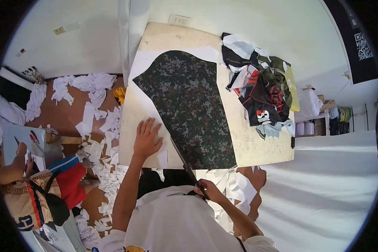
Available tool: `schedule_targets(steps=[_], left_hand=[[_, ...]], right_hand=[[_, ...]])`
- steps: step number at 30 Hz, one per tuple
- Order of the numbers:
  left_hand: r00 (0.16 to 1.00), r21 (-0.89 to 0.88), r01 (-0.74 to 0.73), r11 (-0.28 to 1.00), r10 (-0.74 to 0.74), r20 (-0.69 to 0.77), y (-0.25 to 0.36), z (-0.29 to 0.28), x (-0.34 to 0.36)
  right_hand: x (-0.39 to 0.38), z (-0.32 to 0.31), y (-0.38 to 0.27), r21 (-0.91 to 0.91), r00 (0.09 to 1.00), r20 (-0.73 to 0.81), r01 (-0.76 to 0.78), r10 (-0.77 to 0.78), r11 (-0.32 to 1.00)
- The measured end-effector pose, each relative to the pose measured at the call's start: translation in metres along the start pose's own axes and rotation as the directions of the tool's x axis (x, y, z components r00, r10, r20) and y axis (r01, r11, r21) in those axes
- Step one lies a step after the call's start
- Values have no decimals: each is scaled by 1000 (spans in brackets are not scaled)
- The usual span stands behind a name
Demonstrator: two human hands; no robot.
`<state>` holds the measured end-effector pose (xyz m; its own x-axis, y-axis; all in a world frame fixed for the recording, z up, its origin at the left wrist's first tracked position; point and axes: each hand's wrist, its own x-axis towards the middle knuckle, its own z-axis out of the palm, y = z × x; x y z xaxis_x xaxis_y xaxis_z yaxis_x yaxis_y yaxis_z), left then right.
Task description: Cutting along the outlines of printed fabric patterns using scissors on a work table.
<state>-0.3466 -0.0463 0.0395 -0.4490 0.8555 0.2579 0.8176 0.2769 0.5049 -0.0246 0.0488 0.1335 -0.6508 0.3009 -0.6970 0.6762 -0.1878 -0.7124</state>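
A dark camouflage-print piece of fabric [189,101] lies flat on the table, shaped with a rounded top and a narrower lower end. White margin material [143,100] shows along its left side and at its upper corners. My left hand [148,138] rests flat on this white margin, fingers spread, just left of the printed piece. At the near table edge, my right hand [209,190] grips the handles of long dark scissors [190,171]. Their blades point up and left along the lower left border of the print. Whether the blades are parted cannot be made out.
A heap of mixed garments [260,88] covers the right part of the pale table [262,153]. White scraps [107,151] litter the floor. At far left, another person's hand [21,151] is over a small table with tools. A white curtain [315,185] hangs at right.
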Motion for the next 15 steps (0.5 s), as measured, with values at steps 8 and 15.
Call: schedule_targets(steps=[8, 15], left_hand=[[1000, 8, 5, 1000, -5, -22, 0, 1, 0], [1000, 14, 24, 1000, -24, -11, 1, 2, 2]], right_hand=[[31, 8, -10, -30, 999, -31, -23, 22, 999], [78, 5, 1, -62, 998, -62, 1, -5, 998]])
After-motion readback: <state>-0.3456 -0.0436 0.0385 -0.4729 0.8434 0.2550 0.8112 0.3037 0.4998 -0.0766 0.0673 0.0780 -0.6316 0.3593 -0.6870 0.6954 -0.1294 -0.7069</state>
